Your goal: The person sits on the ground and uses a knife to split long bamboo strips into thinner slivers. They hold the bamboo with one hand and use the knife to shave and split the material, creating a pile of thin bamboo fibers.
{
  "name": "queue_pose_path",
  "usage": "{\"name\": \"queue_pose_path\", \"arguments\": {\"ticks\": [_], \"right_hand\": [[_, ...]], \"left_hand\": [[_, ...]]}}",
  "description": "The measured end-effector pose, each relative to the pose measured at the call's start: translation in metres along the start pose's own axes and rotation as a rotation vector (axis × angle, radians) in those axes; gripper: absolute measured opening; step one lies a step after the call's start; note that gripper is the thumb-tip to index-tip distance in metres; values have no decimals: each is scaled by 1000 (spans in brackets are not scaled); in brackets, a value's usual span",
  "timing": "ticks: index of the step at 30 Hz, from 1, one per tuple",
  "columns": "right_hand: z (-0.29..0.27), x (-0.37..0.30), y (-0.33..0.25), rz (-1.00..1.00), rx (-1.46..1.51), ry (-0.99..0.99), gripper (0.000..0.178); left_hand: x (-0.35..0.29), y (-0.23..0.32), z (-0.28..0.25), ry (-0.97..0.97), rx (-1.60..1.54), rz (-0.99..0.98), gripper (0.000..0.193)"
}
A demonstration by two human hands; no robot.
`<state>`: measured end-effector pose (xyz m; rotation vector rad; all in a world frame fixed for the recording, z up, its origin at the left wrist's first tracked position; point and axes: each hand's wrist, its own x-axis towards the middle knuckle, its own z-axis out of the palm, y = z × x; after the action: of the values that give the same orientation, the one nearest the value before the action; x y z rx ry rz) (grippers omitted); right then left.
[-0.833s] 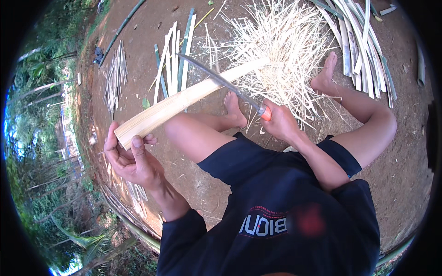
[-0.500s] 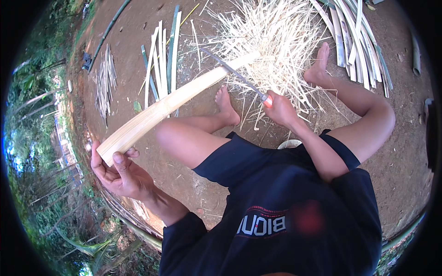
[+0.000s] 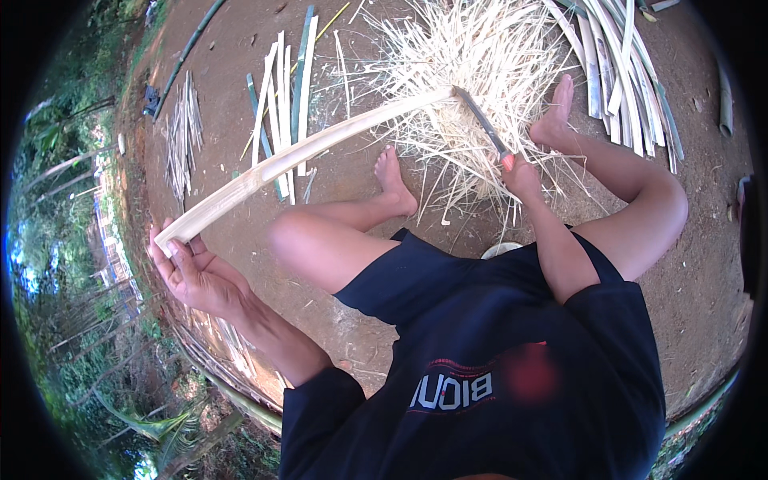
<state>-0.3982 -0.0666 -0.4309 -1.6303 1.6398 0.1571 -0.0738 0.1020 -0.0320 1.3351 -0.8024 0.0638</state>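
A long, pale split bamboo strip (image 3: 300, 152) slants from lower left up to the middle. Its near end lies in my left hand (image 3: 204, 276), thumb on one side and fingers beneath. The far end reaches over a heap of thin bamboo shavings (image 3: 488, 72). My right hand (image 3: 526, 182) is closed round the orange-red handle of a knife (image 3: 483, 120). The dark blade points up and left, its tip at or very close to the strip's far end; whether they touch I cannot tell.
Several pale and green bamboo strips (image 3: 282, 104) lie beyond my left knee, with a bundle of thin grey sticks (image 3: 186, 132) farther left. More long strips (image 3: 612, 72) fan out at the far right. A pale round container (image 3: 502, 250) is partly hidden by my shorts. Greenery borders the left side.
The knife has moved right along the strip to its far end. The strip has turned on its length, and its near end in my left hand has risen slightly and shifted left.
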Motion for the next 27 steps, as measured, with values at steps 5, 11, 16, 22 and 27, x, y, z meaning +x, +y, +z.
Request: {"name": "queue_pose_path", "arguments": {"ticks": [5,11,16,22,27], "right_hand": [[-5,-10,-37,-138,-37,121,56],[-76,-100,-198,-972,284,352,62],[-96,-93,-223,-1160,88,381,27],[-95,-82,-161,-1048,351,384,21],[-131,-132,-154,-782,622,-18,28]], "left_hand": [[9,-10,-3,-152,-189,5,30],[1,0,10,-383,-273,53,23],[-2,12,28,-472,-267,101,22],[-8,18,45,-485,-192,166,25],[-8,30,72,-504,-178,170,27]]}}
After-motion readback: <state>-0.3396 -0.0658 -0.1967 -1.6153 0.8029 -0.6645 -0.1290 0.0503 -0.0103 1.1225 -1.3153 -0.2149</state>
